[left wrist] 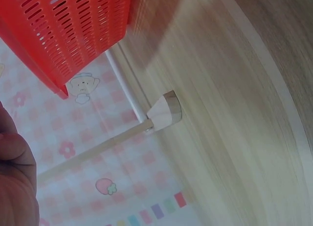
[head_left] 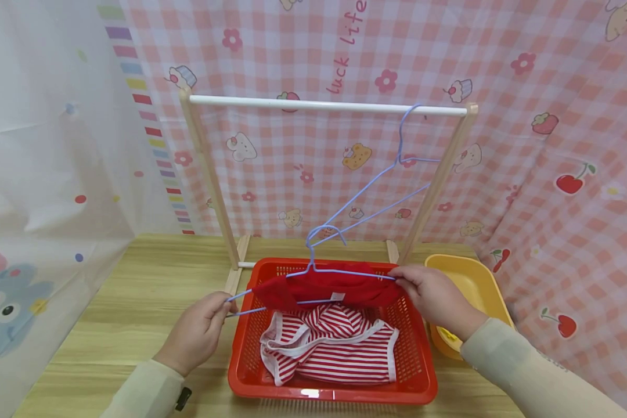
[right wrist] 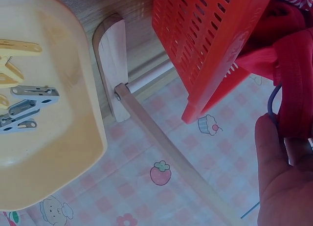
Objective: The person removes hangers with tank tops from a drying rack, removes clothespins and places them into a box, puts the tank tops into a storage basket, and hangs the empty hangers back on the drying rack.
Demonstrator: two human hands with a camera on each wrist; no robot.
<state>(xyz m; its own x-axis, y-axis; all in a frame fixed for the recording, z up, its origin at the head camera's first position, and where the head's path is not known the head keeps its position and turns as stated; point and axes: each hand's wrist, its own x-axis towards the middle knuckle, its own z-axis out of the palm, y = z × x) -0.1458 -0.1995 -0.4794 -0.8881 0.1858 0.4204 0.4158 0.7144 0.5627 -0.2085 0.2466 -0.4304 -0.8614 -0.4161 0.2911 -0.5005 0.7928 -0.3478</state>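
Observation:
A blue wire hanger (head_left: 312,258) is held level over the red basket (head_left: 339,396), its hook pointing up. A red garment (head_left: 313,288) with a small white label hangs on it. My left hand (head_left: 198,331) pinches the hanger's left end, which sticks out bare past the cloth. My right hand (head_left: 436,296) grips the hanger's right end together with the garment's edge; in the right wrist view the red cloth (right wrist: 296,84) lies at the fingertips. Below, inside the basket, lies a red-and-white striped garment (head_left: 345,354) with white trim.
Behind the basket stands a wooden rack with a white rail (head_left: 303,104). Another blue hanger (head_left: 400,139) hangs near its right end. A yellow tub (head_left: 470,278) at the right holds yellow clothespins (right wrist: 19,47) and grey clothespins (right wrist: 34,93). Patterned cloth covers the walls.

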